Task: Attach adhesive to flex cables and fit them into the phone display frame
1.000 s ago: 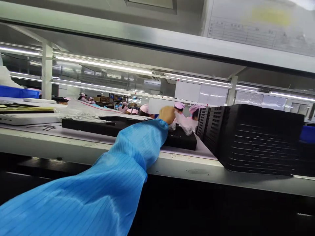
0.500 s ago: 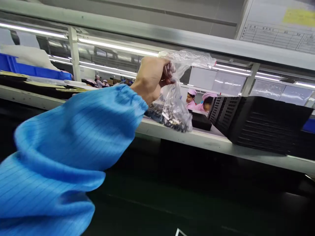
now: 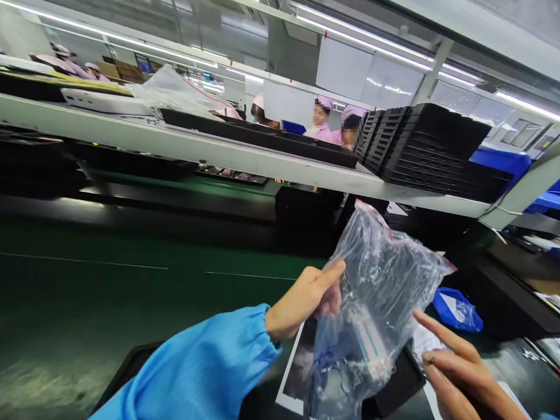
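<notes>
Bag (image 3: 380, 297) pinched along side by left grip (image 3: 308, 297); contents (image 3: 370, 341) lower down.

Zip-lock bag (image 3: 380, 286) before the shelf (image 3: 245, 157)

The bag is over the workbench (image 3: 175, 309), between left hand (image 3: 308, 297) and right hand (image 3: 464, 361). On the shelf, a tray stack (image 3: 429, 149) stands at right, a low tray (image 3: 262, 137) left of it, a plastic pouch (image 3: 172, 93) at that tray's left end.
</notes>
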The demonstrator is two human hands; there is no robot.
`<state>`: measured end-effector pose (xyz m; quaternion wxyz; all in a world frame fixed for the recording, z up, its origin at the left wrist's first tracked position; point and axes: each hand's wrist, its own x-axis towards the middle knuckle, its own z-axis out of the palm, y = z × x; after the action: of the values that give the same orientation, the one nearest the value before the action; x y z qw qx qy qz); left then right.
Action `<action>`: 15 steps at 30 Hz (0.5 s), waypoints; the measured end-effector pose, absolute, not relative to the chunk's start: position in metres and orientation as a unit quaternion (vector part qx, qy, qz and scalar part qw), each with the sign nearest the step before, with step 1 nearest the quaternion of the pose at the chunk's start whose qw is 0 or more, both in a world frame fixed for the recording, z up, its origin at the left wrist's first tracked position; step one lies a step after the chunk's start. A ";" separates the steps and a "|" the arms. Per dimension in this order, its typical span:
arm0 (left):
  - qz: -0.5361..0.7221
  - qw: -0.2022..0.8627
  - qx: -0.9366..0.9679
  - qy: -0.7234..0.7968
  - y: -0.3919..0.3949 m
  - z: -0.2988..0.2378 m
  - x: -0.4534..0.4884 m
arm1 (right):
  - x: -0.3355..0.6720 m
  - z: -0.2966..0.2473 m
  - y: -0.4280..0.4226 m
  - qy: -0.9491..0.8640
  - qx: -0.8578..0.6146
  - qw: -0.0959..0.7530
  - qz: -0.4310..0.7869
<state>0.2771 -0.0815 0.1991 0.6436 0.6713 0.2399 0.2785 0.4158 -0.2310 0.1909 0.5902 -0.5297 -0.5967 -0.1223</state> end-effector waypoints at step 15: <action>0.185 0.582 0.785 0.103 -0.091 0.149 0.272 | 0.411 0.191 -0.271 -0.605 -0.630 0.455 -0.174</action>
<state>0.2721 -0.0912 0.1493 0.5821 0.7852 0.1030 0.1845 0.4108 -0.2711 0.1915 0.4554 -0.6299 -0.6046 -0.1743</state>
